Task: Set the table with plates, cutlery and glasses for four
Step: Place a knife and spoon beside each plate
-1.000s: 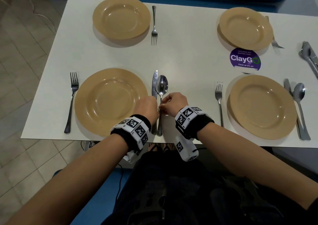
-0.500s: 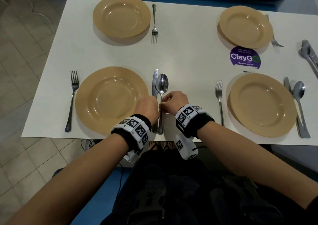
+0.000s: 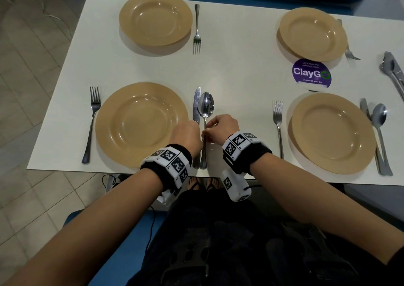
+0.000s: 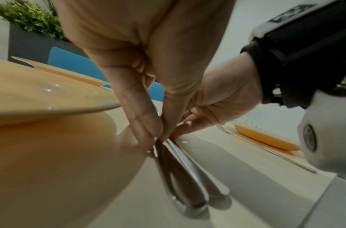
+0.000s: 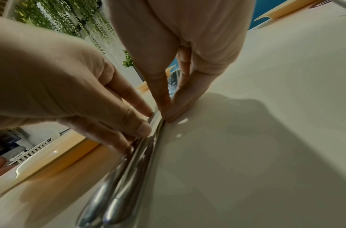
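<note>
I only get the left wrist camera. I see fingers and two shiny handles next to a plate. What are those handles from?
Observer: From the head view, they belong to a knife and a spoon, side by side right of the near left plate.
Operator: How many plates are out?
Observer: Four, one at each place on the table.
Operator: Does everybody have a knife and spoon?
Observer: No. The far left plate has only a fork beside it, and spare cutlery lies at the table's right edge.
</note>
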`<state>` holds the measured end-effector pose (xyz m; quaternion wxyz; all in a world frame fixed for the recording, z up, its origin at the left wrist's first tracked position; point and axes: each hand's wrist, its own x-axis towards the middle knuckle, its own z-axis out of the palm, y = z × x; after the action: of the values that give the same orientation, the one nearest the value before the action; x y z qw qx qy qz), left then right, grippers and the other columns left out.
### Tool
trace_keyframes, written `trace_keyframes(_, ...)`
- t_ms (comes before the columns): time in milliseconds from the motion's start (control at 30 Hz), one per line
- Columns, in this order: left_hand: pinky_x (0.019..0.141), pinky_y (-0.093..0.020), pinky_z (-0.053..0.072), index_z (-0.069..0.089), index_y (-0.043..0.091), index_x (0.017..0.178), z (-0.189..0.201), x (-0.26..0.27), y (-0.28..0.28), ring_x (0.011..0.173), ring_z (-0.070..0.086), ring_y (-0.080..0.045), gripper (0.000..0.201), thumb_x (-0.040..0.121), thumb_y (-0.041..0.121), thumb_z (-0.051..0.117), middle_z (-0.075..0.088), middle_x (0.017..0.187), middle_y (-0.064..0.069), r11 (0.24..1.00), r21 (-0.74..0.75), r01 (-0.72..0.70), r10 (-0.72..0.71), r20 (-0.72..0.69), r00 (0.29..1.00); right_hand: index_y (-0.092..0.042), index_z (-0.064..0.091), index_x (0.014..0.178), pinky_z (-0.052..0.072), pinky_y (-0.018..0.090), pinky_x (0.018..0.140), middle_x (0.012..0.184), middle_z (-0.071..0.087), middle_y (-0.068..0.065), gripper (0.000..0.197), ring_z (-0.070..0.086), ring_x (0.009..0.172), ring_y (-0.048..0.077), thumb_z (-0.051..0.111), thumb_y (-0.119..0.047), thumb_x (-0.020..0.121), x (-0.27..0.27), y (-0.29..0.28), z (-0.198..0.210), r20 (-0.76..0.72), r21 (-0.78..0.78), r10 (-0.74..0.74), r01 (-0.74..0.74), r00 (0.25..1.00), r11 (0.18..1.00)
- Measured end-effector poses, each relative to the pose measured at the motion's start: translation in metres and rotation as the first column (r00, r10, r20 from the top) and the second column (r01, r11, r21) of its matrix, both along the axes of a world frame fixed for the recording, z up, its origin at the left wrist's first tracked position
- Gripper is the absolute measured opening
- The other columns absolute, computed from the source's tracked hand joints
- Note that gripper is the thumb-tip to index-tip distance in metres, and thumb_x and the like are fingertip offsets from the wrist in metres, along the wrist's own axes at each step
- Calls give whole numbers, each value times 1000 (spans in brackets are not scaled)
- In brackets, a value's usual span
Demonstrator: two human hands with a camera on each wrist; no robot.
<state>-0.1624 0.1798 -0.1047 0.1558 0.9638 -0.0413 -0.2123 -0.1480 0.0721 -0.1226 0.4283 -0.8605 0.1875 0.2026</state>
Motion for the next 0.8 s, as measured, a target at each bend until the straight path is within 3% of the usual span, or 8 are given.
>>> trace_keyframes(167, 73, -34, 50, 58, 7, 84, 2, 5, 1, 88, 63, -29, 11, 85, 17, 62, 65, 93, -13, 999, -34, -13, 13, -10, 1000, -22, 55, 64, 58, 38, 79, 81, 69, 9, 23, 67, 71, 22, 73, -13, 75, 4, -5, -1, 12, -10, 15, -15, 1000, 1000)
trace_keyframes(233, 78, -33, 50, 60, 8, 105, 6, 11, 1, 95, 62, -27, 24, 85, 20, 64, 66, 100, -9, 996, -91, -8, 8, -2, 1000, -18, 58, 71, 59, 35, 77, 79, 69, 10, 15, 67, 65, 21, 71, -13, 77, 6, -11, 2, 3, 0, 23, -23, 1000, 1000)
trace_keyframes(300, 85, -33, 50, 57, 12, 119, 15, 21, 0, 99, 62, -24, 37, 84, 21, 65, 66, 105, -6, 985, -171, -4, 7, 22, 1000, -15, 61, 84, 59, 39, 78, 85, 71, 11, 11, 71, 73, 24, 70, -15, 78, 13, -17, 9, 18, 19, 16, -16, 1000, 1000)
trace_keyframes(367, 86, -32, 50, 56, 13, 119, 25, 34, -7, 99, 62, -23, 38, 83, 21, 64, 67, 103, -4, 968, -249, -23, 37, 52, 998, -16, 62, 92, 57, 37, 83, 92, 71, 9, 17, 70, 83, 23, 70, -20, 78, 25, -31, 18, 69, -24, 27, -26, 997, 999)
trace_keyframes(467, 86, -33, 51, 55, 18, 119, 38, 64, -33, 97, 62, -19, 38, 82, 22, 65, 64, 98, 3, 920, -381, -87, 106, 29, 994, -17, 62, 108, 48, 23, 82, 97, 68, 1, 28, 63, 91, 16, 66, -25, 82, 49, -69, 44, 144, -147, 28, -7, 989, 989)
trace_keyframes(533, 83, -31, 50, 53, 21, 120, 46, 87, -66, 96, 61, -17, 39, 83, 25, 65, 61, 98, 5, 904, -421, -78, 92, 15, 996, -18, 61, 114, 46, 24, 83, 101, 69, 1, 32, 62, 98, 16, 64, -25, 83, 64, -109, 63, 184, -203, -10, 48, 983, 978)
trace_keyframes(667, 76, -23, 42, 52, 18, 122, 61, 127, -174, 95, 55, -15, 39, 85, 25, 63, 61, 109, 2, 888, -452, 83, -88, 9, 996, -16, 61, 116, 44, 27, 90, 112, 67, 5, 35, 60, 108, 21, 63, -27, 83, 82, -226, 83, 225, -337, -161, 232, 961, 912)
trace_keyframes(800, 88, -25, 46, 57, 17, 117, 55, 147, -270, 103, 59, -19, 37, 83, 27, 66, 64, 114, -2, 865, -464, 192, -196, 41, 980, -15, 62, 116, 43, 26, 90, 113, 67, 7, 36, 60, 109, 23, 64, -29, 83, 82, -326, 84, 188, -405, -255, 311, 949, 860)
